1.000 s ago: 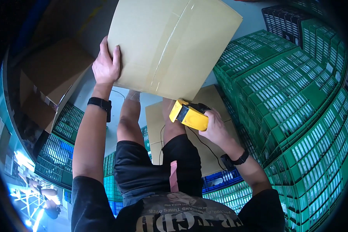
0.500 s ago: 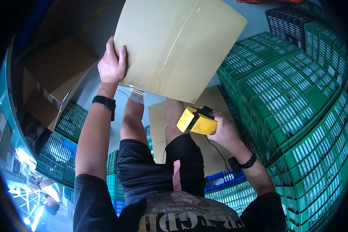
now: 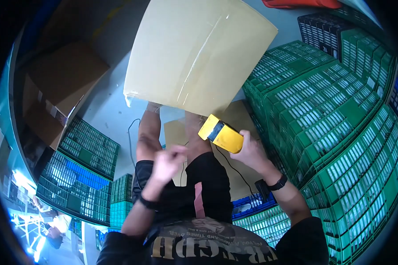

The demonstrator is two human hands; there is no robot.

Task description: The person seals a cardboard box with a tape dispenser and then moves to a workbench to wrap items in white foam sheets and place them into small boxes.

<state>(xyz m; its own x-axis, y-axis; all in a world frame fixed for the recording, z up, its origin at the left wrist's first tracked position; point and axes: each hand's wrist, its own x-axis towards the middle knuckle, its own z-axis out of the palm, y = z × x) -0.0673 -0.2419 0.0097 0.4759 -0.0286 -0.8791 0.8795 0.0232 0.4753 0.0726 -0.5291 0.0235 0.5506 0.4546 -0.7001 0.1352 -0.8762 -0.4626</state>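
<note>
A large tan cardboard box (image 3: 199, 57) stands in front of my legs, with clear tape along its middle seam. A short loose end of clear tape (image 3: 128, 100) hangs at its lower left corner. My right hand (image 3: 249, 153) grips a yellow tape dispenser (image 3: 225, 136) with a black band, just below the box's near edge. My left hand (image 3: 168, 165) is over my thighs, away from the box. Motion smears its fingers, and nothing can be made out in them.
Stacked green plastic crates (image 3: 327, 106) fill the right side, with a black crate (image 3: 318, 33) behind. An open brown carton (image 3: 62, 79) sits at left, above more green crates (image 3: 84, 145). Flat cardboard (image 3: 239, 176) and a black cable (image 3: 234, 168) lie below. A person (image 3: 55, 225) shows far left.
My left hand has let go of the box's left side and come back toward my lap. The box appears slightly shifted left. The tape dispenser has turned in my right hand.
</note>
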